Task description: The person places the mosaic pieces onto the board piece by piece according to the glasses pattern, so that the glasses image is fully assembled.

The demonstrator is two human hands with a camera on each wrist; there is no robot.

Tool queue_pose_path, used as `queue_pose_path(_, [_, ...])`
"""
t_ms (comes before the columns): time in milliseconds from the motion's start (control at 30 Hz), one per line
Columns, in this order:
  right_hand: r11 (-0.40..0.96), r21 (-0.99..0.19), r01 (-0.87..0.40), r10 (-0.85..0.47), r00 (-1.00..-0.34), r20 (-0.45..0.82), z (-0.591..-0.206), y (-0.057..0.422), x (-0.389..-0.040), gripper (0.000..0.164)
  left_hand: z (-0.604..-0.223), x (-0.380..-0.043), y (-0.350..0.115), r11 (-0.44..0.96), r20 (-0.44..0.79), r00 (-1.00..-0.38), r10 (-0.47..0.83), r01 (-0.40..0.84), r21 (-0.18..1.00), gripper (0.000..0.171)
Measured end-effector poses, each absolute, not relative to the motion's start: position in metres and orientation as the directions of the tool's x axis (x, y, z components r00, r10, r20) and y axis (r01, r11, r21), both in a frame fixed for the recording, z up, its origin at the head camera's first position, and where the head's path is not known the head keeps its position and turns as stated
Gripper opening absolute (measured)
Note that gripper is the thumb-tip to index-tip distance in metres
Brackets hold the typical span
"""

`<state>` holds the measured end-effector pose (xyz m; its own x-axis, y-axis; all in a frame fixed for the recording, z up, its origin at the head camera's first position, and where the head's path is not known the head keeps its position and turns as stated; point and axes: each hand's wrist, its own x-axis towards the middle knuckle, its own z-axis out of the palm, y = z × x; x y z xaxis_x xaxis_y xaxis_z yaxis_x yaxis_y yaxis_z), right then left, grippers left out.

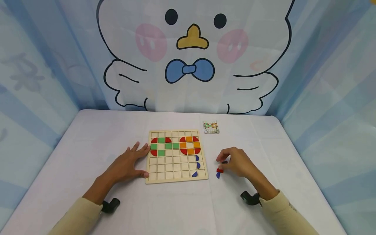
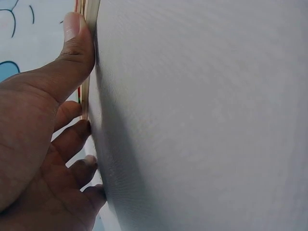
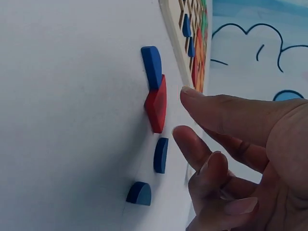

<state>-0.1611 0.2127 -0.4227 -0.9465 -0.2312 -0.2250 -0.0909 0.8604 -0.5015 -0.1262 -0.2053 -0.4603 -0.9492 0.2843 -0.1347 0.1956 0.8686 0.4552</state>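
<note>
A wooden grid board (image 1: 173, 167) lies on the table, with red, green and orange pieces in its upper rows and several blue pieces in its right part. Beside its left edge is my left hand (image 1: 125, 165), fingers spread, thumb and fingertips touching the rim. To the right of the board, my right hand (image 1: 237, 162) hovers over a few loose pieces, thumb and index finger apart with nothing between them. Below those fingers lie a red piece (image 3: 156, 106), a blue piece (image 3: 152, 66) against it, and two more blue pieces, one a half-round (image 3: 139, 193).
A small pattern card (image 1: 211, 127) lies beyond the board's upper right corner. White cloth covers the table (image 1: 176, 209). A curtain with a cartoon bird (image 1: 191, 91) hangs at the back, and blue-white curtains close off both sides.
</note>
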Motion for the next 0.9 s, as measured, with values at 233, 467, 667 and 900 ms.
queue_pose_path(233, [0.887,-0.444,-0.128,-0.247,-0.944,-0.221,-0.4308,0.2181,-0.1536,0.019,-0.4596,-0.1264,-0.2045,0.871,-0.131,-0.951,0.28,0.195,0.452,0.111])
queue_pose_path(467, [0.905,-0.406,-0.128,-0.236,-0.944,-0.229,-0.4314,0.2174,-0.1523,0.019,-0.46,-0.125,-0.2039,0.866,-0.131,-0.951,0.28,0.191,0.461,0.111])
queue_pose_path(667, [0.881,-0.45,-0.149,-0.283,-0.927,-0.245,-0.4304,0.2205,-0.1527,0.022,-0.4612,-0.125,-0.2047,0.867,-0.128,-0.952,0.277,0.19,0.461,0.11])
queue_pose_path(900, [0.809,-0.541,-0.229,-0.388,-0.9,-0.199,-0.4269,0.2145,-0.1535,0.014,-0.4622,-0.1253,-0.2048,0.866,-0.123,-0.953,0.277,0.192,0.462,0.111])
